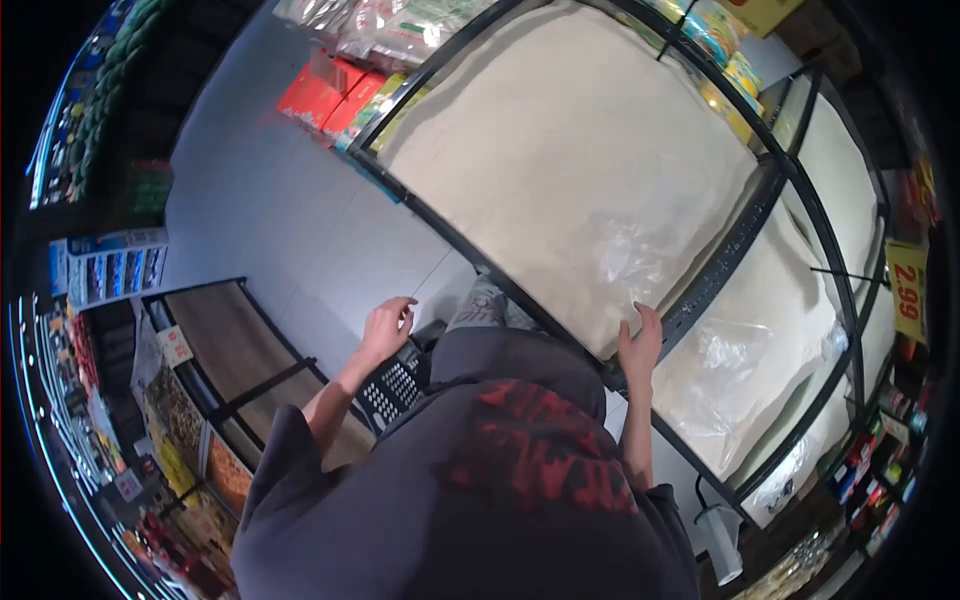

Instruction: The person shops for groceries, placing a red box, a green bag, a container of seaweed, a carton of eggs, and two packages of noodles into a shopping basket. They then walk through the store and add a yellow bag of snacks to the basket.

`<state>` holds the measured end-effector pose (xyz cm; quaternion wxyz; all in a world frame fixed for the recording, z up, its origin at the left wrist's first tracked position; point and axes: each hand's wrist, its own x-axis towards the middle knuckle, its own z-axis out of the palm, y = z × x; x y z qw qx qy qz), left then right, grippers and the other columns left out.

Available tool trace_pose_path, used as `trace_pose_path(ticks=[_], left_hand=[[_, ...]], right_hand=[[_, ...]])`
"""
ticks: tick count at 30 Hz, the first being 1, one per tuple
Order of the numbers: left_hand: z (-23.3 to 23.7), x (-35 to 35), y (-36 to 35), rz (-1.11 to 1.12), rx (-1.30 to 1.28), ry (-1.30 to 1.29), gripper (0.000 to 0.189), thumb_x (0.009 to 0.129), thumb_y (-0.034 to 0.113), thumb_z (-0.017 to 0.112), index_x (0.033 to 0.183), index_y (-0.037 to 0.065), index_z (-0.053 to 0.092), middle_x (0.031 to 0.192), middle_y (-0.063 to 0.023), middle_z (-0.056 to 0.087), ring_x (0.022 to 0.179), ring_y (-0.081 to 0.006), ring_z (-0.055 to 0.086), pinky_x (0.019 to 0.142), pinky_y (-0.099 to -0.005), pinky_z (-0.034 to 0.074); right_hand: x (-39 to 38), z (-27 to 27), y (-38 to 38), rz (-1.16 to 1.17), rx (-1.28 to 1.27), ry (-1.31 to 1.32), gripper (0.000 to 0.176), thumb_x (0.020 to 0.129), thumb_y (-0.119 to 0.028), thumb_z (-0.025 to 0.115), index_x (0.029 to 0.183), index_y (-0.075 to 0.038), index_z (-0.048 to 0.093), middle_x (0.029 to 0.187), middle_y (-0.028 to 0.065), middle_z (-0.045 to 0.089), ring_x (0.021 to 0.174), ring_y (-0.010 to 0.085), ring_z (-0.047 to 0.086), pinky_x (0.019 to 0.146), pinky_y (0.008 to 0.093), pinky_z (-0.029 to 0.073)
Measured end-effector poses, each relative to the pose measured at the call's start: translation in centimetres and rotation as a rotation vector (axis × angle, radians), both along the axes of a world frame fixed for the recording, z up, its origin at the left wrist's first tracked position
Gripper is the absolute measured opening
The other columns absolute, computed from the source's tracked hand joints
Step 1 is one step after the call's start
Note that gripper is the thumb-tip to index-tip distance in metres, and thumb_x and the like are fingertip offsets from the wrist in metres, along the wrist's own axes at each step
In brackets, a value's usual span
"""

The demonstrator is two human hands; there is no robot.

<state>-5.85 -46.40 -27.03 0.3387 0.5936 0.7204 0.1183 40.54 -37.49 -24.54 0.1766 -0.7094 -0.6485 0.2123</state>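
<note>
My right hand (640, 340) is raised at the near corner of a wide black-framed bin (440, 225), thumb and fingers apart, with nothing in it. Fine off-white grain or flour (560, 130) fills this bin. On the fill, just beyond my right fingertips, lies a crumpled clear plastic bag (635, 245). My left hand (388, 326) hangs in the air over the floor beside my hip, its fingers loosely bent and apart. Below it, close to my leg, is a black perforated basket or crate (392, 388).
A second pale-filled bin (700, 480) adjoins on the right, with another clear plastic bag (735, 345) on its fill. Red boxes (325, 95) stand past the first bin. Left are a brown-topped stand (225, 325) and grey floor (300, 220). A yellow price sign (906, 290) hangs far right.
</note>
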Motion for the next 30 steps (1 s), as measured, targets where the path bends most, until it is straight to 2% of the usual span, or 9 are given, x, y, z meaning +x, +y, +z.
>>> trace_pose_path(ticks=[2,4,9,12,15,18,23,27,30], left_hand=[[-0.8,-2.2,-10.2,-0.026,-0.439,0.178,0.044,0.09,0.037,0.067,0.123,0.007,0.063,0.11,-0.0159,0.069,0.11,-0.033,0.062,0.093,-0.0456,0.05],[0.0,-1.5,-20.2,-0.037,-0.709,0.237,0.066,0.09,0.053,0.063,0.133,0.005,0.057,0.12,-0.0177,0.066,0.117,-0.035,0.06,0.101,-0.0449,0.047],[0.7,6.7,-37.2,0.34,-0.588,-0.135,0.09,0.084,0.063,0.066,0.147,0.002,0.043,0.134,-0.0241,0.058,0.13,-0.0389,0.05,0.11,-0.0436,0.04],[2.5,12.5,-40.5,0.493,-0.615,-0.268,0.098,0.08,0.064,0.07,0.15,0.004,0.037,0.143,-0.0248,0.05,0.136,-0.0378,0.045,0.114,-0.0436,0.035],[1.8,17.1,-43.1,0.3,-0.656,-0.093,0.109,0.07,0.066,0.077,0.152,0.009,0.034,0.144,-0.0211,0.05,0.135,-0.038,0.046,0.114,-0.0507,0.033],[0.1,20.4,-44.7,0.262,-0.736,-0.279,0.109,0.068,0.064,0.08,0.151,0.009,0.035,0.145,-0.02,0.049,0.136,-0.0373,0.044,0.113,-0.0516,0.033],[-2.6,23.6,-46.9,0.279,-0.468,0.031,0.084,0.073,0.032,0.079,0.143,0.007,0.041,0.129,-0.0154,0.053,0.126,-0.0346,0.048,0.105,-0.0499,0.041],[-6.0,24.3,-48.4,0.226,-0.64,-0.062,0.078,0.073,0.027,0.078,0.139,0.006,0.043,0.13,-0.0177,0.052,0.125,-0.034,0.048,0.104,-0.049,0.041],[-9.0,24.8,-51.7,0.253,-0.611,0.128,0.07,0.077,0.024,0.074,0.136,0.006,0.044,0.131,-0.0205,0.05,0.125,-0.0336,0.049,0.1,-0.0482,0.045]], right_hand=[[-0.7,-0.6,-0.1,0.113,0.013,0.108,0.032,0.085,-0.008,0.067,0.116,-0.002,0.063,0.116,0.0177,0.062,0.111,0.0365,0.059,0.097,0.0424,0.046],[-1.4,-1.0,-1.1,0.226,-0.008,0.304,0.023,0.086,-0.007,0.066,0.108,-0.002,0.066,0.102,0.0158,0.064,0.098,0.0346,0.063,0.087,0.0413,0.049],[-0.7,-1.4,-2.4,0.476,-0.126,0.267,0.018,0.086,0.001,0.064,0.104,-0.003,0.066,0.088,0.0126,0.063,0.081,0.0272,0.065,0.075,0.0365,0.05],[-0.7,-1.2,-3.0,0.57,-0.171,0.238,0.017,0.086,0.001,0.064,0.102,-0.002,0.067,0.086,0.0128,0.063,0.078,0.0278,0.066,0.074,0.0364,0.051],[-1.7,-0.4,-3.4,0.667,-0.186,0.199,0.015,0.089,0.0,0.062,0.103,-0.001,0.067,0.087,0.0139,0.065,0.078,0.0285,0.068,0.075,0.0359,0.052],[-3.4,0.5,-3.1,0.784,-0.187,0.121,0.015,0.091,-0.002,0.061,0.104,0.0,0.068,0.091,0.0159,0.068,0.081,0.0268,0.07,0.075,0.0346,0.053],[-7.0,0.9,-3.2,0.866,-0.23,0.059,0.015,0.091,-0.001,0.06,0.104,0.001,0.067,0.092,0.0156,0.067,0.078,0.028,0.068,0.074,0.0369,0.052],[-11.5,1.0,-3.5,0.943,-0.284,0.032,0.014,0.09,0.0,0.061,0.102,0.002,0.067,0.091,0.0152,0.067,0.078,0.027,0.068,0.072,0.0366,0.053],[-14.3,0.6,-3.3,0.998,-0.26,0.039,0.013,0.09,0.0,0.062,0.101,0.002,0.067,0.088,0.0149,0.067,0.073,0.0236,0.068,0.07,0.0331,0.053]])
